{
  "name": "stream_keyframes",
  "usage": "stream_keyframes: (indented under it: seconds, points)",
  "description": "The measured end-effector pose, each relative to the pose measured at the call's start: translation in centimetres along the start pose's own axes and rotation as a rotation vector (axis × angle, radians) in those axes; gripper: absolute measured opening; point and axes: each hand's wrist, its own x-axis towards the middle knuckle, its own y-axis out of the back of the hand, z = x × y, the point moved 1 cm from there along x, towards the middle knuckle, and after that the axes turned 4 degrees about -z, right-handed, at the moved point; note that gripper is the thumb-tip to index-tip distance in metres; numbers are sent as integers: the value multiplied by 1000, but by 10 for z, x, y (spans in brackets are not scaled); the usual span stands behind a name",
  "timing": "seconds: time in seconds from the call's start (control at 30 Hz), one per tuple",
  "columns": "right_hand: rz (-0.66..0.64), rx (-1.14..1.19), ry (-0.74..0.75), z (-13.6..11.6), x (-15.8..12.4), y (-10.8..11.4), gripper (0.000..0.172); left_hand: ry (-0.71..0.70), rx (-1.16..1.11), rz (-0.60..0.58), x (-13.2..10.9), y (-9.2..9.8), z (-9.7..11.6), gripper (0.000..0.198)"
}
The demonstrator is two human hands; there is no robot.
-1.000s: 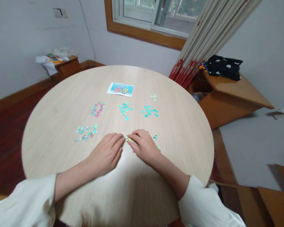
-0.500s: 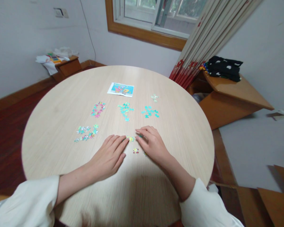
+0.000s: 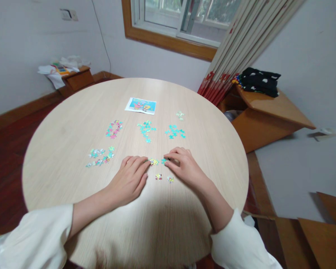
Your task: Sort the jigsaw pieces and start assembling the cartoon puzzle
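My left hand [image 3: 131, 179] lies on the table with its fingers stretched out. Its fingertips touch the left edge of a yellow puzzle piece [image 3: 154, 161]. Just across a small gap, a teal puzzle piece [image 3: 164, 161] sits between the thumb and fingers of my right hand [image 3: 184, 164], which partly hide it. Below the two hands lie two loose pieces: a yellow and dark red puzzle piece [image 3: 158, 177] and a multicoloured puzzle piece [image 3: 170, 179].
Further up the round table [image 3: 58, 149] are a picture sheet [image 3: 141, 106], pink pieces [image 3: 114, 129], teal pieces [image 3: 147, 129], more teal pieces [image 3: 175, 131], pale pieces [image 3: 180, 115] and mixed pieces [image 3: 100, 157]. A cabinet [image 3: 271, 112] stands beyond the right edge.
My right hand has shifted slightly to the right, uncovering the multicoloured piece below it. The teal piece now shows at its fingertips. The whole view has moved a little.
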Motion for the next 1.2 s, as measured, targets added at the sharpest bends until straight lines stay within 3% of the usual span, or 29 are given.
stream_keyframes:
  seconds: [0.27,0.63,1.0,1.2]
  points:
    - [-64,-32,2,-2,2,-10,10,60,-37,10,2,-1,-10,35]
    - [-63,-21,-24,-4,1,2,9,-32,-70,-10,4,-3,-13,41]
    - [30,-88,-223,14,-1,20,17,-78,-73,-11,4,-9,-16,43]
    - [-56,-26,-145,0,-3,19,10,-79,-42,50,2,-10,-16,40]
